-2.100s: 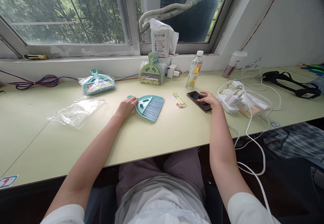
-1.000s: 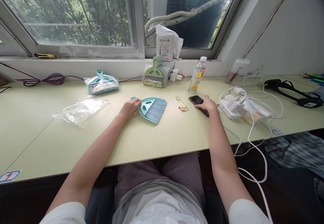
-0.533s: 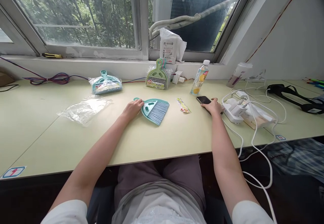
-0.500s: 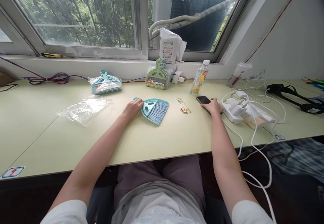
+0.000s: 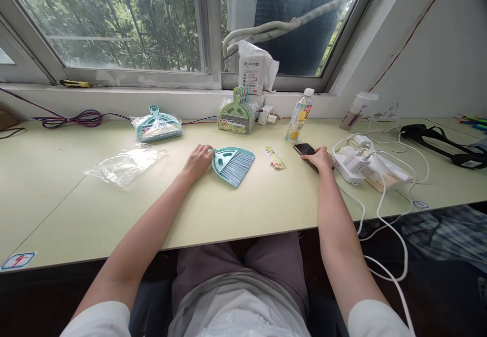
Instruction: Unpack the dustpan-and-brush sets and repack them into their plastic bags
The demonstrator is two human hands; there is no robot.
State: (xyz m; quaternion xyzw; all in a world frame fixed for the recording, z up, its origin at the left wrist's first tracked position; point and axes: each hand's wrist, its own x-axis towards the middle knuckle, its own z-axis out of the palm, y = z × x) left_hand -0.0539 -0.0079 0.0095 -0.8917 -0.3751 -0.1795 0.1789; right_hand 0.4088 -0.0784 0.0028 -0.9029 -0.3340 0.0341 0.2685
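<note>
A teal mini dustpan with a brush nested in it (image 5: 236, 166) lies flat on the table, bristles toward the right. My left hand (image 5: 198, 161) is closed around its handle end, which the fingers mostly cover. Over to the right, my right hand (image 5: 321, 159) grips a black phone (image 5: 305, 149) that lies on the tabletop, thumb along its near side. Between the two hands rests a small printed label card (image 5: 274, 158). A crumpled clear plastic bag (image 5: 124, 166) is spread out left of my left hand.
Wrapped teal dustpan sets (image 5: 158, 125) and green ones (image 5: 236, 113) stand along the back. A drink bottle (image 5: 300, 116) is behind the phone. Right of my right hand sit a white power strip (image 5: 348, 167), tangled white cables and a tissue pack (image 5: 388, 173). Black straps (image 5: 437, 141) lie farther right.
My left hand has shifted slightly on the handle, so less of the handle tip shows. The dustpan set and the right hand on the phone stay nearly where they were.
</note>
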